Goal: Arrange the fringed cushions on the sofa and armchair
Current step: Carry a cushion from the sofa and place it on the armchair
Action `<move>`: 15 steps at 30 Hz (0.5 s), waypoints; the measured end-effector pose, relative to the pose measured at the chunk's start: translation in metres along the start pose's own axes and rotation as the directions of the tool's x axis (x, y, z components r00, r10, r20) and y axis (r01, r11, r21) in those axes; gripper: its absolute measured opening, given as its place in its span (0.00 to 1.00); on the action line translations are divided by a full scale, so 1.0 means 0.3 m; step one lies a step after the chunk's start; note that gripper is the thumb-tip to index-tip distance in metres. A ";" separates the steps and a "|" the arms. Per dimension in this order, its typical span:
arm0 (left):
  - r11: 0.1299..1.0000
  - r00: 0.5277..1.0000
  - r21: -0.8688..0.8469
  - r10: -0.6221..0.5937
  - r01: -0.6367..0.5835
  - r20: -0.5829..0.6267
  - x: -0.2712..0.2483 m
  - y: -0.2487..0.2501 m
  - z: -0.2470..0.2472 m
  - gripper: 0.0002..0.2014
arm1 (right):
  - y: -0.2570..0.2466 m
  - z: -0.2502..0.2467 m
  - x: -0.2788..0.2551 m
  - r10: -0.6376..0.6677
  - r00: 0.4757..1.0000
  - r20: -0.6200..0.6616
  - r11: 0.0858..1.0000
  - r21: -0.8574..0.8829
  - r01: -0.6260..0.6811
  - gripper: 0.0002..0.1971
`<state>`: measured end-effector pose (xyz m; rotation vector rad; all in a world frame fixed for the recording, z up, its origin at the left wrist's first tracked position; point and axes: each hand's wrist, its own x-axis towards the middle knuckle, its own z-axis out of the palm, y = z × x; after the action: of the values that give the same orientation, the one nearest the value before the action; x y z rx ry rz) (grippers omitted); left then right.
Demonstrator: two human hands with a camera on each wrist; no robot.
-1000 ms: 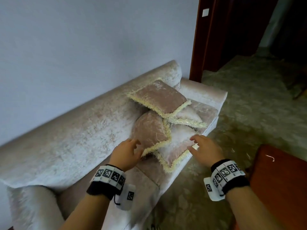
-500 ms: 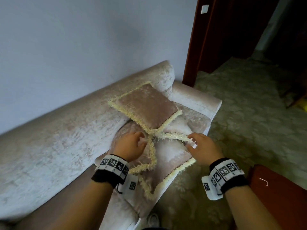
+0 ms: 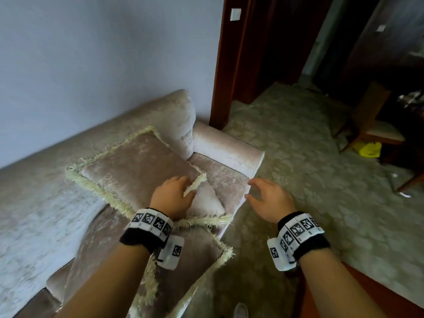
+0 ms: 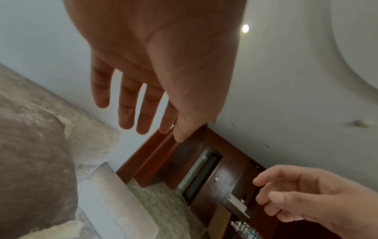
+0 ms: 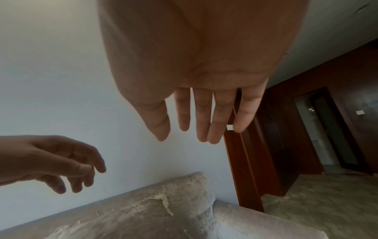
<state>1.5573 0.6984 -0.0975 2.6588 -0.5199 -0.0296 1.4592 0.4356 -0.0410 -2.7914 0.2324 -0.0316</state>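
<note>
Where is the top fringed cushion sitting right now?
In the head view the top fringed cushion lies centre-left, propped against the sofa backrest near the armrest, on other cushions, with the left hand over its near corner.

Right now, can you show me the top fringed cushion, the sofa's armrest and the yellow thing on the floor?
top fringed cushion (image 3: 140, 166), head view, middle of its face
sofa armrest (image 3: 229, 149), head view, rounded top
yellow thing (image 3: 368, 149), head view, its middle
</note>
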 end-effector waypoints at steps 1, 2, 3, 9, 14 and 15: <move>1.000 1.000 0.007 -0.021 0.021 -0.010 0.050 -0.006 0.014 0.17 | 0.025 0.008 0.065 -0.016 1.000 0.014 1.000 0.016 0.016 0.17; 0.999 0.999 0.009 -0.045 0.046 -0.015 0.096 -0.013 0.028 0.17 | 0.048 0.018 0.133 -0.036 0.999 0.039 0.999 0.030 0.035 0.17; 0.997 0.997 0.010 -0.072 0.072 -0.013 0.136 -0.019 0.040 0.17 | 0.067 0.029 0.199 -0.060 0.996 0.069 0.998 0.038 0.058 0.17; 0.954 0.952 0.002 -0.298 0.299 -0.065 0.319 -0.052 0.086 0.19 | 0.101 0.099 0.604 -0.265 0.950 0.167 0.964 0.068 0.257 0.18; 0.866 0.857 -0.043 -0.500 0.499 -0.126 0.349 -0.081 0.081 0.19 | 0.019 0.167 0.861 -0.428 0.862 0.272 0.903 0.087 0.421 0.20; 0.848 0.838 -0.050 -0.530 0.528 -0.134 0.348 -0.099 0.075 0.19 | -0.001 0.183 0.902 -0.458 0.844 0.279 0.888 0.099 0.449 0.20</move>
<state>1.6627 0.6760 -0.1240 2.6815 0.2768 -0.0057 1.7289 0.4096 -0.0943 -2.7063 -0.5042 0.2665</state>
